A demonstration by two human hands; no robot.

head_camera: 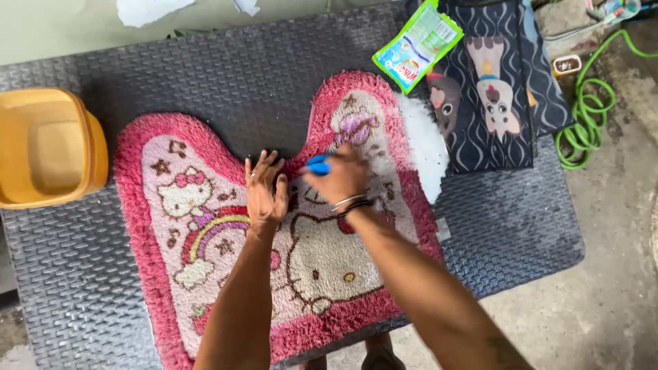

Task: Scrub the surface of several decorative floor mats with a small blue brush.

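A pink U-shaped fluffy mat (171,205) with a cartoon cat and a rainbow lies on a dark woven table (226,68). My left hand (266,192) rests flat on the mat near its notch, fingers spread. My right hand (340,177) is closed around a blue brush (317,164) and presses it on the mat just right of the left hand. White foam (425,147) covers the mat's right lobe edge. Bracelets circle my right wrist.
An orange plastic tub (48,147) stands at the table's left edge. A green detergent sachet (417,44) and a dark mat with cartoon figures (493,89) lie at the back right. A green hose (582,116) coils on the concrete floor to the right.
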